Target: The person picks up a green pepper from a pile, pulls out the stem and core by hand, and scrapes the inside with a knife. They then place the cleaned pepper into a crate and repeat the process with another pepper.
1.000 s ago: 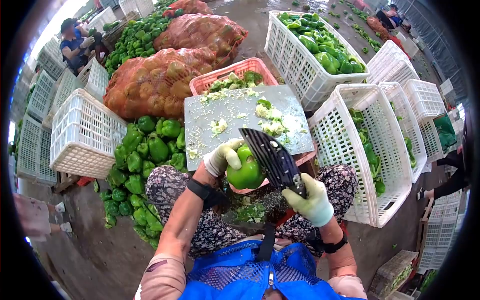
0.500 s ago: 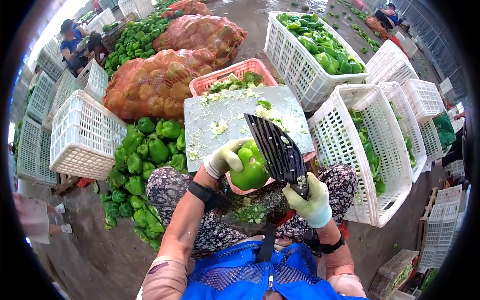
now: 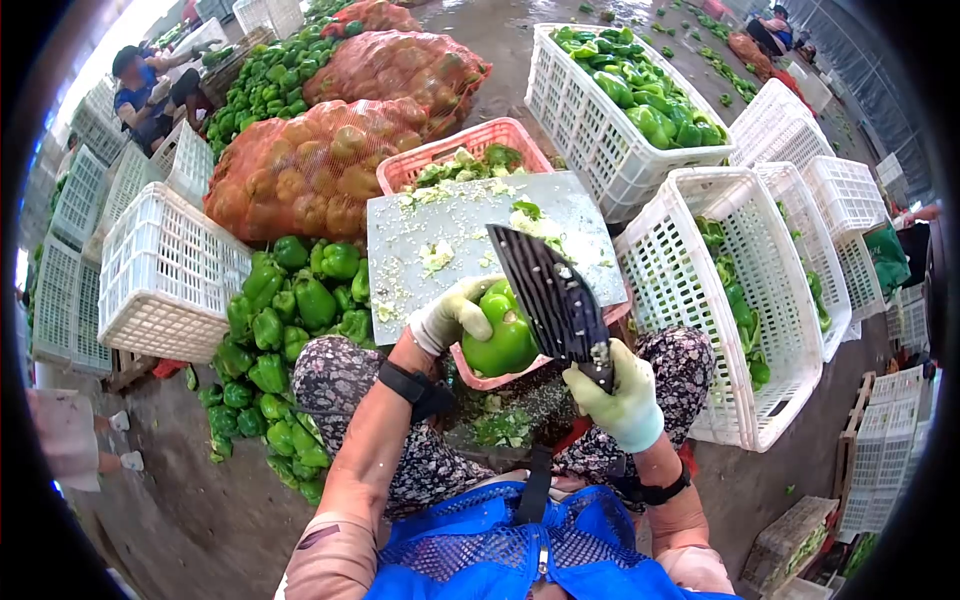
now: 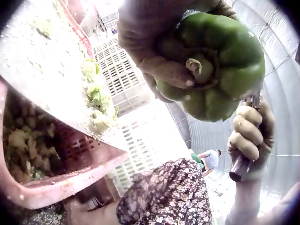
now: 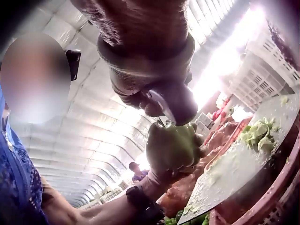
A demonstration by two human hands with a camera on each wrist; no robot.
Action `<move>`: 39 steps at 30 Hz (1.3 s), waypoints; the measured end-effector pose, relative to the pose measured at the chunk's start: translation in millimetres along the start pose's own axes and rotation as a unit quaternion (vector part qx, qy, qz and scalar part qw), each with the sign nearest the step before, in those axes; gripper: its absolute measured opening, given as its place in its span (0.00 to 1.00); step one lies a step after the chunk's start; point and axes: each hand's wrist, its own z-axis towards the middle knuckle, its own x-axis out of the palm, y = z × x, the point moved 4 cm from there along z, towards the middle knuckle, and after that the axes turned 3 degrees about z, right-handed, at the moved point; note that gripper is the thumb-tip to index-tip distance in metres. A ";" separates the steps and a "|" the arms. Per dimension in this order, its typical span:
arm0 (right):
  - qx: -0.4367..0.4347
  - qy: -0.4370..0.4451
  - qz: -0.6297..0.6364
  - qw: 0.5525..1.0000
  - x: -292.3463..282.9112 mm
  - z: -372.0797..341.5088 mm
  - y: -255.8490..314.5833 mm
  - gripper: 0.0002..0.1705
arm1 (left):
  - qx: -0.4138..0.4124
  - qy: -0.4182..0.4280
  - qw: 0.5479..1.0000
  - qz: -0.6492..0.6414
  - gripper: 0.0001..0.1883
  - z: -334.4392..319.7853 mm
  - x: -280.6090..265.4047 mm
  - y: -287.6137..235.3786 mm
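Observation:
The gloved left hand [image 3: 450, 317] grips a green bell pepper [image 3: 499, 345] from its left side, just in front of the metal board [image 3: 400, 240]. In the left wrist view the pepper [image 4: 225, 65] shows its stem, with a thumb beside it. The gloved right hand [image 3: 620, 398] holds a broad, dark ridged blade [image 3: 550, 300] by its handle, blade up and tilted left, beside the pepper. Fingers of the right hand [image 4: 248, 133] are curled round the handle in the left wrist view. Whether blade and pepper touch, I cannot tell.
Beneath the board sits a pink crate [image 3: 527, 136] with green scraps. Loose peppers [image 3: 268, 328] lie at the left, by red net sacks [image 3: 300, 165]. White crates [image 3: 740, 300] stand at the right, another [image 3: 175, 265] at the left. Pepper scraps [image 3: 437, 257] lie on the board.
Since a second ago, the right hand has turned the blade more upright and raised it slightly. The left hand keeps its grip on the pepper, which has barely moved.

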 end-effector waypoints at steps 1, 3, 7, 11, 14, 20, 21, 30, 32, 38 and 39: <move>-0.028 -0.011 -0.014 0.999 1.8 0.1 4.1 0.14 | -0.003 -0.002 1.000 0.005 0.42 0.2 -0.2 0.2; -0.077 -0.032 -0.045 0.995 3.3 0.5 11.5 0.14 | 0.021 0.006 1.000 -0.008 0.42 2.7 3.1 0.4; -0.079 -0.036 -0.070 0.994 11.4 0.4 7.6 0.15 | 0.048 0.000 0.998 0.036 0.42 3.2 9.0 -0.8; -0.161 -0.031 -0.169 0.972 13.9 1.9 14.0 0.17 | 0.047 -0.021 0.997 0.052 0.40 3.2 7.7 0.3; -0.176 -0.087 -0.146 0.970 20.7 1.4 19.3 0.19 | 0.046 -0.035 0.997 0.042 0.38 4.5 10.8 0.1; -0.257 -0.087 -0.226 0.935 26.4 1.8 6.0 0.23 | 0.079 -0.082 0.990 0.080 0.40 0.6 16.0 -7.6; -0.262 -0.085 -0.234 0.932 26.3 1.4 5.4 0.25 | 0.085 -0.098 0.987 0.090 0.40 -1.5 17.9 -7.3; -0.299 -0.119 -0.235 0.917 32.1 10.4 -3.6 0.30 | 0.129 -0.161 0.973 0.100 0.39 -8.4 11.3 -9.6; -0.277 -0.114 -0.149 0.942 29.2 16.9 -8.9 0.23 | 0.120 -0.123 0.985 0.013 0.39 -4.4 4.5 -1.0; -0.068 -0.139 0.052 0.987 22.9 18.4 -32.0 0.11 | 0.137 -0.096 0.985 -0.035 0.39 -3.6 11.5 -7.5; -0.046 -0.138 0.077 0.986 23.0 19.0 -37.0 0.10 | 0.134 -0.103 0.985 -0.030 0.40 -3.4 12.3 -6.6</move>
